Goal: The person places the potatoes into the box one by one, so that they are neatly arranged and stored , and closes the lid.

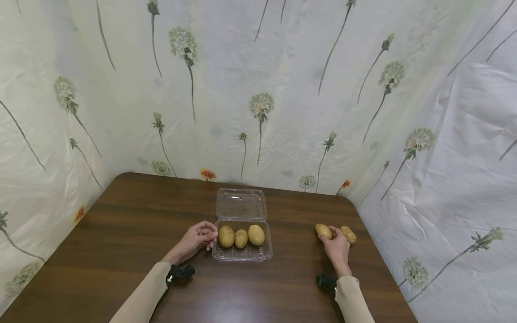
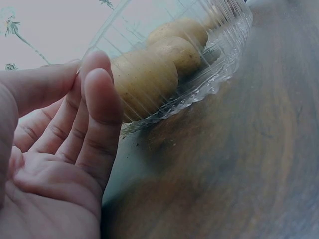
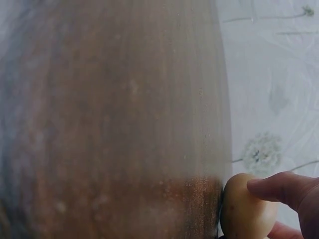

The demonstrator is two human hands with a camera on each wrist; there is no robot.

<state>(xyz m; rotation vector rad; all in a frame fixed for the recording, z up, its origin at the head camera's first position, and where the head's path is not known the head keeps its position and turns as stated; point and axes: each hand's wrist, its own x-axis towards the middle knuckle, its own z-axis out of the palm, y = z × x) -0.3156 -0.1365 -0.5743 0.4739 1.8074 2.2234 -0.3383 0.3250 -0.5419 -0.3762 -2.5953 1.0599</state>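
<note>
Seen from the head view's centre, a brown wood-grain surface [image 1: 282, 291] fills 6 o'clock, its rounded far corners near 9 and between 3 and 4. Pale sheeting [image 1: 226, 89] hangs behind, creased toward 3. Printed on it are dandelions at 11 [image 1: 182, 42], 2 and 4 o'clock, and a red-orange flower [image 1: 79, 214] between 8 and 9.

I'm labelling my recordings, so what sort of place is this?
Probably an indoor filming corner, though I can't be sure: dandelion-print sheeting hangs behind and on both sides of a brown wood-grain table, where a clear plastic clamshell box holds three potatoes.
</note>
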